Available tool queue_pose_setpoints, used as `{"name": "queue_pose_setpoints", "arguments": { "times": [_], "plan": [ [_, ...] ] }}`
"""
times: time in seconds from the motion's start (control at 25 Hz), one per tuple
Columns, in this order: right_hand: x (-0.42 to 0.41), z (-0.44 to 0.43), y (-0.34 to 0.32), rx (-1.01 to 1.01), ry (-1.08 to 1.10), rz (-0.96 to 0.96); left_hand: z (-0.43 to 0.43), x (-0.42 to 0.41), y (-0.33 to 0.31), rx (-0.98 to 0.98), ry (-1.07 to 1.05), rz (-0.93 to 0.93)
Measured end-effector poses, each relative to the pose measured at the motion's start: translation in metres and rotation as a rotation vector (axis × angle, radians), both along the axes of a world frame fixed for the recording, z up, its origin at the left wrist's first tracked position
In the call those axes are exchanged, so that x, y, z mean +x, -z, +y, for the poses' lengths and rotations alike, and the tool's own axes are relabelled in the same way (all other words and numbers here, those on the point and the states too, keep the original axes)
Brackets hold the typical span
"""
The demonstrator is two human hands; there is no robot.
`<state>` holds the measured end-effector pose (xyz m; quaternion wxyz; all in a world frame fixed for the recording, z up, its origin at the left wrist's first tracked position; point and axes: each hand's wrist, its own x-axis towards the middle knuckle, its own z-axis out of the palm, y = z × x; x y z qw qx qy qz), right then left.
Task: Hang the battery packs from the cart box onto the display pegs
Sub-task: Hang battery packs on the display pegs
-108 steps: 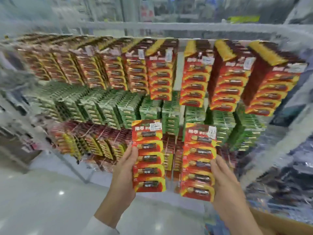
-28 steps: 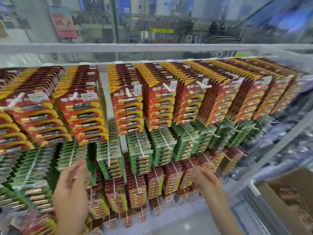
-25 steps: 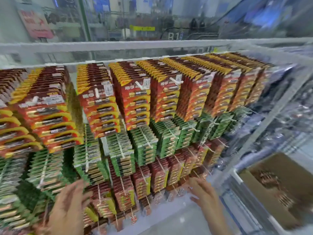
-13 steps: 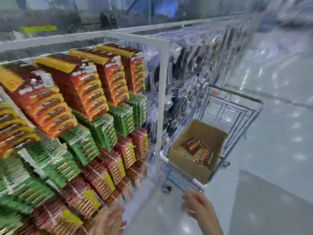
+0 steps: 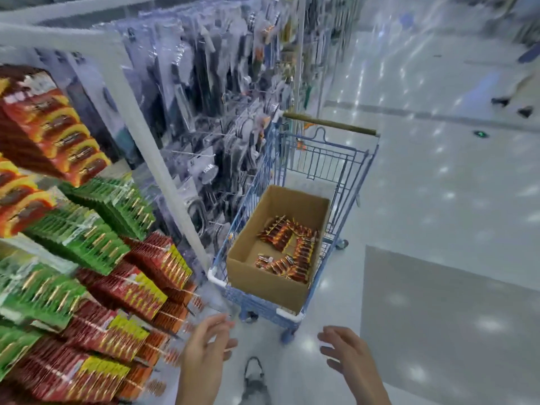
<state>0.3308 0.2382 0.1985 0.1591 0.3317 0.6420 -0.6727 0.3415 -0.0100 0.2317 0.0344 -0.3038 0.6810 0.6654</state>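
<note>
The battery packs (image 5: 287, 247) left to hang lie loose in the bottom of the cardboard box (image 5: 263, 285), heaped in overlapping rows toward its right and near sides, and the box sits in the blue wire cart (image 5: 327, 162) just right of the rack's white post (image 5: 146, 135). Both hands are empty: the left hand (image 5: 204, 349) and the right hand (image 5: 347, 358) are held out low toward the cart with fingers loosely spread, well short of the box. I'd judge these packs to be flat cards with batteries sealed on the front, so weighty for their size, stiff along the battery rows and more bendable at the bare card top. The glossy fronts look apt to slide over one another, so a handful probably wants squeezing by its long edges, thumb on one side and fingers on the other. That keeps the top end free for the peg. The packs already hanging (image 5: 137, 285) on the left crowd the rack, and the pegs themselves are too blurred to make out.
</note>
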Motion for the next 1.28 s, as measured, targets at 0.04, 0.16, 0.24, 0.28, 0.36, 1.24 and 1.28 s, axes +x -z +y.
{"name": "queue_pose_setpoints", "arguments": {
  "times": [0.04, 0.16, 0.24, 0.28, 0.36, 1.24, 1.28],
  "plan": [
    [-0.013, 0.001, 0.004, -0.005, 0.007, -0.02, 0.002, -0.019, 0.003, -0.011, 0.027, -0.013],
    [-0.055, 0.0, 0.014, 0.003, -0.002, -0.078, 0.003, -0.079, 0.017, -0.026, 0.088, -0.013],
    [-0.091, -0.002, 0.021, 0.02, -0.019, -0.101, 0.004, -0.131, 0.028, -0.037, 0.133, -0.012],
    [-0.11, -0.004, 0.023, 0.039, -0.02, -0.125, 0.005, -0.158, 0.034, -0.045, 0.16, -0.018],
    [-0.146, -0.007, 0.025, 0.074, -0.033, -0.158, 0.007, -0.213, 0.048, -0.072, 0.234, -0.05],
    [-0.32, 0.014, 0.138, 0.003, 0.062, -0.479, 0.051, -0.432, 0.387, -0.439, 0.448, -0.766],
    [-0.32, 0.014, 0.143, -0.006, 0.07, -0.494, 0.047, -0.427, 0.409, -0.504, 0.466, -0.791]
  ]
}}
